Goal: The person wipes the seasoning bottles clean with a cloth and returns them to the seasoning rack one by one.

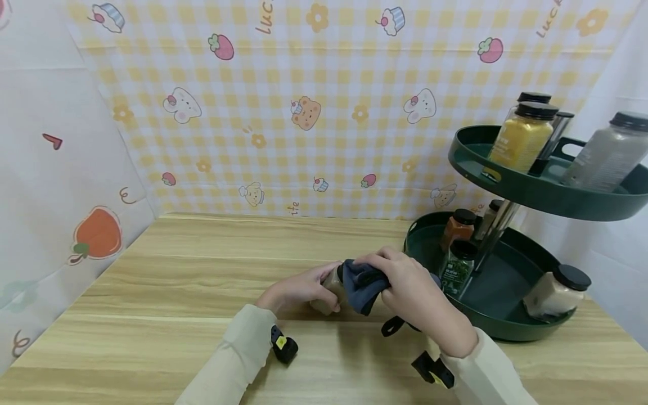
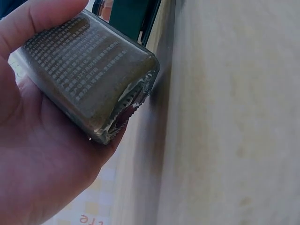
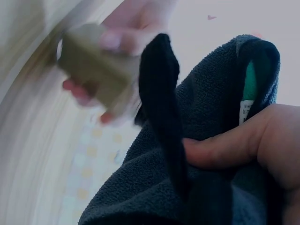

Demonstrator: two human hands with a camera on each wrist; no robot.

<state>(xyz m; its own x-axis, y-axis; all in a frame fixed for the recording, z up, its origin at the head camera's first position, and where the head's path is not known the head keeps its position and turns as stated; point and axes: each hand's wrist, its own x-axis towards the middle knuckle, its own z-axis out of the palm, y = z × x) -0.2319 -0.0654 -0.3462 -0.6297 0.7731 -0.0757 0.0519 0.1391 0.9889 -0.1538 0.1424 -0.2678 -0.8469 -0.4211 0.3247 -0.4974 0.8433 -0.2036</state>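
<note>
My left hand (image 1: 298, 289) grips a spice jar (image 1: 332, 288) low over the table, its lid end towards the right. In the left wrist view the jar (image 2: 89, 70) is tilted, with printed text on its side and torn clear wrap at its base. A dark blue-grey cloth (image 1: 362, 286) is in my right hand (image 1: 410, 284), bunched against the lid end and covering most of it. The right wrist view shows the thumb pressing on the cloth (image 3: 201, 103) and a black loop strap (image 3: 159, 89) hanging across it.
To the right stands a two-tier dark green rack (image 1: 547, 197). Its upper tray bears a yellow jar (image 1: 523, 140) and a grey jar (image 1: 604, 154). Below are a jar of green herbs (image 1: 457, 273), an orange jar (image 1: 457, 229) and a leaning pale jar (image 1: 554, 295). A patterned cloth backdrop (image 1: 283, 157) closes the rear.
</note>
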